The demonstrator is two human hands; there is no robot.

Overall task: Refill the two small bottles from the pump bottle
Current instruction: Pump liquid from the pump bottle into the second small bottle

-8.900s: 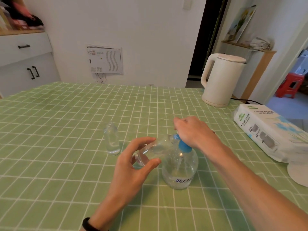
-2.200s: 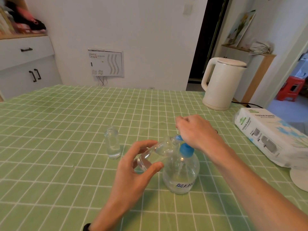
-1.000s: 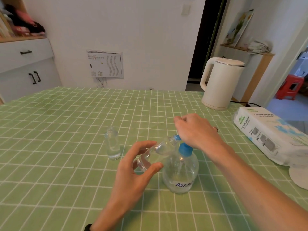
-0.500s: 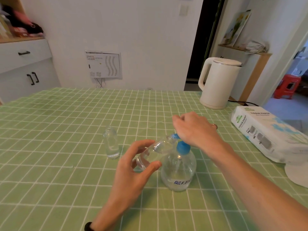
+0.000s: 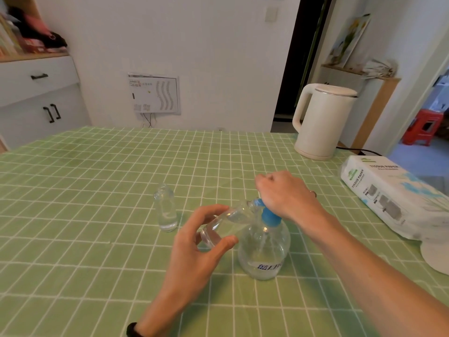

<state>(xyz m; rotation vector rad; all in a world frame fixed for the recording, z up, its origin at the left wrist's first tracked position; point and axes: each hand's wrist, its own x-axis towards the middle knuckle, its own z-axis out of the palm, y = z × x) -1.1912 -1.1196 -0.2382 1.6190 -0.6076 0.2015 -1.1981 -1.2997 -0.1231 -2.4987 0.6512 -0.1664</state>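
A table (image 5: 97, 190) under a green checked cloth is filling most of the room in front of the person. A cream kettle (image 5: 320, 122) is standing at the table's one o'clock corner. A white pack (image 5: 388, 198) printed "TISSUE PAPER" is lying along the three o'clock edge.

The clear pump bottle (image 5: 263, 249) is standing upright near the middle, wearing a blue label near its base whose characters are too small to read. The right hand (image 5: 284, 193) is sitting on top of it, fingers curled down over the blue pump head (image 5: 269, 216).

The left hand (image 5: 196, 249), at the pump bottle's nine o'clock, is gripping the tilted small bottle (image 5: 226, 222), thumb and fingers curved round its base, its neck pointing up to the spout under the right hand.

The standing small bottle (image 5: 166, 210) is waiting uncapped at the pump bottle's ten o'clock, apart from both hands.
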